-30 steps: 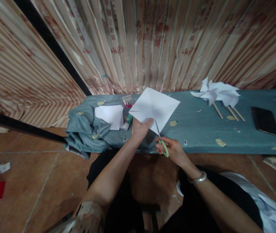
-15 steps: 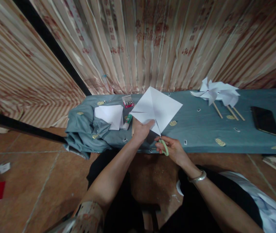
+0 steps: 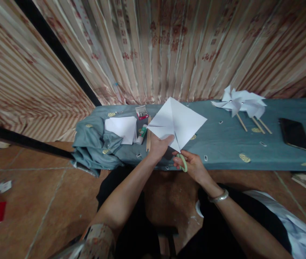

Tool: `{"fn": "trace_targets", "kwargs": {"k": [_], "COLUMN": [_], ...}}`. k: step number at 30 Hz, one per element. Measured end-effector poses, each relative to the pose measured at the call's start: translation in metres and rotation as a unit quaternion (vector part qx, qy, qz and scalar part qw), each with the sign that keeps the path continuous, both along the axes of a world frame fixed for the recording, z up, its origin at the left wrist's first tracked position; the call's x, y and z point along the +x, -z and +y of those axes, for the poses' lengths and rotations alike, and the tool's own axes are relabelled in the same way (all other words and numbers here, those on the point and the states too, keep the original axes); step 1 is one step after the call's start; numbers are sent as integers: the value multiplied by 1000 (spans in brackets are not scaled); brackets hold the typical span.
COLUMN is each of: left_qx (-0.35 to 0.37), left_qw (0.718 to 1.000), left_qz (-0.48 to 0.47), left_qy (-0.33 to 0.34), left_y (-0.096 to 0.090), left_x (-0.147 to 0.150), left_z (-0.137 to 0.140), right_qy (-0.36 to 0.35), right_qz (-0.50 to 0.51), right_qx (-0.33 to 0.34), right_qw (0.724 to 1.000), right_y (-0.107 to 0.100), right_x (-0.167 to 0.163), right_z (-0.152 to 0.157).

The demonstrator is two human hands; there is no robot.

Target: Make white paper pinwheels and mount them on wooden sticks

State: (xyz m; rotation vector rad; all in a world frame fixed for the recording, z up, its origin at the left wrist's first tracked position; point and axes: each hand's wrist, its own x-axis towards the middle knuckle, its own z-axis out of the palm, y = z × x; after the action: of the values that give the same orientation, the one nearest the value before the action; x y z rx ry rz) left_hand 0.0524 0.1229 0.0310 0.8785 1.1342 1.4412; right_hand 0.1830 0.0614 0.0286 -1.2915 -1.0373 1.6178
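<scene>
Watching from afar, I judge the paper (image 3: 187,120) light, floppy and easily torn, best pinched near its middle, as the left hand (image 3: 160,147) does above the worktop (image 3: 223,154) while the right hand (image 3: 193,164) grips scissors (image 3: 184,165) at its near corner.

The square sheet of white paper (image 3: 188,120) and the bare left hand (image 3: 160,148) have shifted toward the right end of the blue-green cloth-covered tabletop (image 3: 220,160), uncovering thin pale wooden sticks (image 3: 149,138); the blades of the light-green-handled scissors (image 3: 184,164) now hardly show.
</scene>
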Motion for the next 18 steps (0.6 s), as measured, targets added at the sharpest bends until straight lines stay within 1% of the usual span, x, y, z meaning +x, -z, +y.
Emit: {"fn": "trace_targets", "kwargs": {"k": [5,11,18], "left_qx": [-4,-4,-9], "left_qw": [1000,999,999], "left_qz": [3,41,46], "left_qy": [3,10,10], "left_y": [-2,-7,-9], "left_x": [0,1,1], "left_z": [-1,-8,-9], "right_qy": [-1,-11,0], "right_qz": [-1,-28,-11], "right_qx": [7,49,31], "right_qw": [1000,998,999], "right_y": [1,4,5], "right_x": [0,4,2], "right_z": [0,2,2]}}
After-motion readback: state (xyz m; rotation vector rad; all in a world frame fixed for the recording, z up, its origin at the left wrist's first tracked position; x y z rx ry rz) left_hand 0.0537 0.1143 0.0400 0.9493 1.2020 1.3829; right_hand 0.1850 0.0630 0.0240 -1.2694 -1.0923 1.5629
